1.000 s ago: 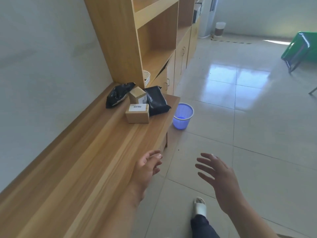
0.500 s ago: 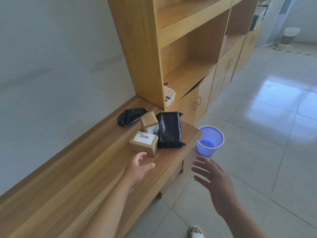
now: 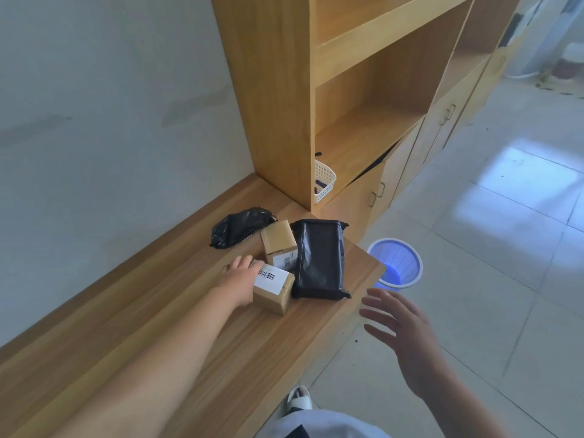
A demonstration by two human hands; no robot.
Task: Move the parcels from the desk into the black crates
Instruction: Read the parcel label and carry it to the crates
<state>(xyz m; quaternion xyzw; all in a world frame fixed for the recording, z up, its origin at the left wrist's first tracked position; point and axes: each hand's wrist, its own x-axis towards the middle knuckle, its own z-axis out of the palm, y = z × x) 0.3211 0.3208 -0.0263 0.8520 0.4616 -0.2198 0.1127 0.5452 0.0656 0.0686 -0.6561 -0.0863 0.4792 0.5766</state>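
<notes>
Matt cardboard boxes (image 3: 273, 287), glossy black plastic mailers (image 3: 319, 257), wood-grain desk (image 3: 177, 336), shiny tiled floor (image 3: 493, 263).

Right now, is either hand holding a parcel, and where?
The left hand grips the near cardboard box at its left end, still on the desk. The right hand holds nothing.

We see four parcels bunched at the desk's (image 3: 132, 336) far end. The near cardboard box (image 3: 272, 290) lies flat, its barcode label facing up. The second cardboard box (image 3: 279, 245) sits just behind it, label toward us. A flat black bag (image 3: 318, 259) lies lengthwise at their right, touching both. A crumpled black bag (image 3: 237, 227) lies at the back left.
</notes>
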